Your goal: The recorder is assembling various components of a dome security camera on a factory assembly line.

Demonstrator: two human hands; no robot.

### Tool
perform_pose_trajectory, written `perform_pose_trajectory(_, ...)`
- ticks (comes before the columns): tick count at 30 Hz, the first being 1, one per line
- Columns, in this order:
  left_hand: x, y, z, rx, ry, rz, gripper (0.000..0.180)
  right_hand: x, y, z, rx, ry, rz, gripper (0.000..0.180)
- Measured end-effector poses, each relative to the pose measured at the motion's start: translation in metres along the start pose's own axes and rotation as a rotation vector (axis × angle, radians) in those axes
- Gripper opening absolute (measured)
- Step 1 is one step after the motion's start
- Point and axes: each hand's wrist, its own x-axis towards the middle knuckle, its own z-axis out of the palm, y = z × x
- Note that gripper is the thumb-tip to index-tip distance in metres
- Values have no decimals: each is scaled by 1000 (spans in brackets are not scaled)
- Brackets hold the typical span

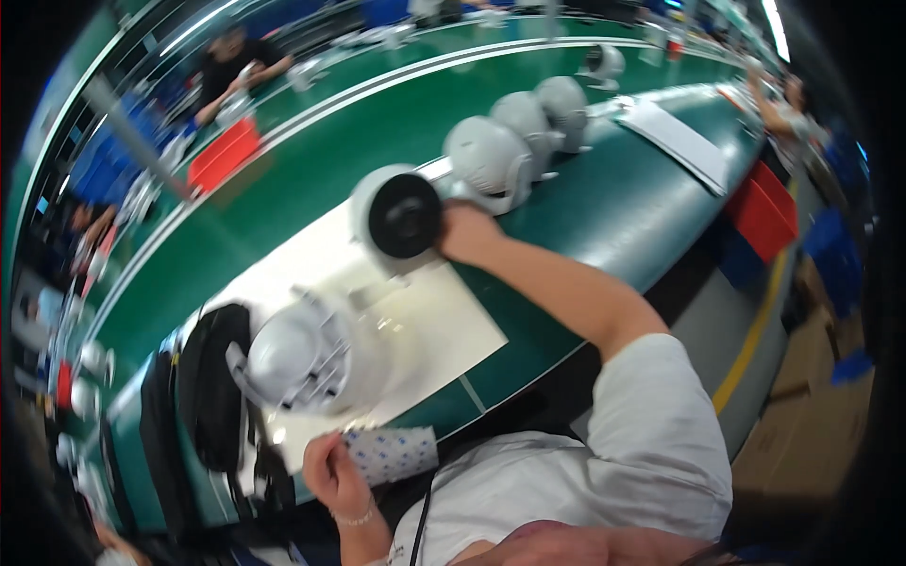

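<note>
My right hand [467,232] reaches out over the bench and grips the side of a white round housing [364,215] with a black disc-shaped face. Close to my body, my left hand [340,479] is closed with its fingers curled. Right beside it lies a white sheet with small blue marks [394,455]; whether the fingers hold its edge is hidden. Between the hands, an open white housing [288,363] with ribs and slots rests on a pale mat [462,325]. It looks blurred.
Several white domed housings [486,156] stand in a row beyond my right hand. A black bag [215,387] lies left of the mat. White papers [672,146] lie at the far right. Red bins [225,156] stand about the green bench, and other people work across it.
</note>
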Motion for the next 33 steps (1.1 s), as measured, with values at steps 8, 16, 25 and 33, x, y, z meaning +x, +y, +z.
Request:
perform_pose_trajectory(8, -10, 11, -25, 31, 105, 66, 20, -78, -67, -71, 24, 52, -246, 18)
perform_pose_trajectory(16, -19, 26, -20, 39, 134, 482, 23, -192, -157, -91, 1039, -1034, 35, 73)
perform_pose_trajectory(25, -32, 77, -59, -130, -415, 466, 59, -183, -155, -19, 1985, -964, -103, 16)
perform_pose_trajectory(33, -47, 38, -24, -650, -455, -491, 44, -179, -170, -39, 1921, -1025, -74, 25)
